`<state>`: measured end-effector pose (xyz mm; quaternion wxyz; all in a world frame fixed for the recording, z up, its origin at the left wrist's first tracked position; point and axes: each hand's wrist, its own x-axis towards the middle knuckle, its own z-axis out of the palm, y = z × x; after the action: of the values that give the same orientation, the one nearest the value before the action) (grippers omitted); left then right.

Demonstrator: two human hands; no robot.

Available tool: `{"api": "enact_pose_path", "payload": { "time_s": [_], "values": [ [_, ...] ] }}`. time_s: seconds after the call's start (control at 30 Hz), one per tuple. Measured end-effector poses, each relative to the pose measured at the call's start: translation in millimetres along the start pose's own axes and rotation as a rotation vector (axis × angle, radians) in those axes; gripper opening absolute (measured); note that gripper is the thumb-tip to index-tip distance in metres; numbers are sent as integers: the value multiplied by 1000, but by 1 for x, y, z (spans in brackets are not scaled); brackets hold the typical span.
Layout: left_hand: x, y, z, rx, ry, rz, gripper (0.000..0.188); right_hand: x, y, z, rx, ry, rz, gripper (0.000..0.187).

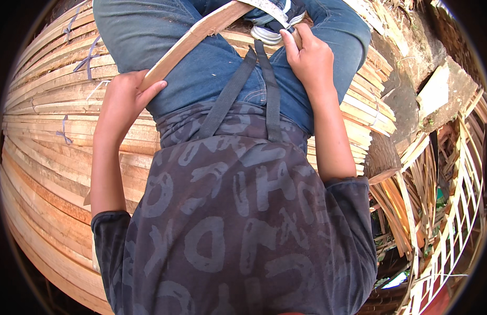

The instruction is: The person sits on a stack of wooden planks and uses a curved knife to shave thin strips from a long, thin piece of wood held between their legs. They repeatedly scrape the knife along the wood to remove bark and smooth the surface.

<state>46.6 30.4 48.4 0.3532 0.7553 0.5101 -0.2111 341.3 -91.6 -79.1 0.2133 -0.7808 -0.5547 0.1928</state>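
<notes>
My left hand (129,97) is closed around the near end of a long, pale wooden slat (196,39). The slat slants up and to the right across my thigh, and its far end comes close to the top edge of the view. In my right hand (313,60), thumb laid along it, is the short handle of a knife with a pale, curved blade (271,9). The blade arcs up and left toward the slat's far end; whether the two touch I cannot tell. A grey-and-white shoe (267,34) shows just below the blade.
Beneath me and to the left lie long stacked slats (54,173), some bundled with purple ties (88,62). At the right are a rough stone block (448,92), a cut log (382,155), loose thin strips (398,210) and a pale lattice (453,226).
</notes>
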Motion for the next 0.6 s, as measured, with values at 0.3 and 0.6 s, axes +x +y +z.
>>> {"api": "enact_pose_path", "payload": {
  "time_s": [0.3, 0.6],
  "values": [
    [8, 1, 1, 11, -9, -9, 45, 9, -20, 8, 44, -42, -191, 31],
    [4, -12, 7, -22, 52, 59, 42, 34, 111, -39, -172, 158, 540, 43]
  ]
}}
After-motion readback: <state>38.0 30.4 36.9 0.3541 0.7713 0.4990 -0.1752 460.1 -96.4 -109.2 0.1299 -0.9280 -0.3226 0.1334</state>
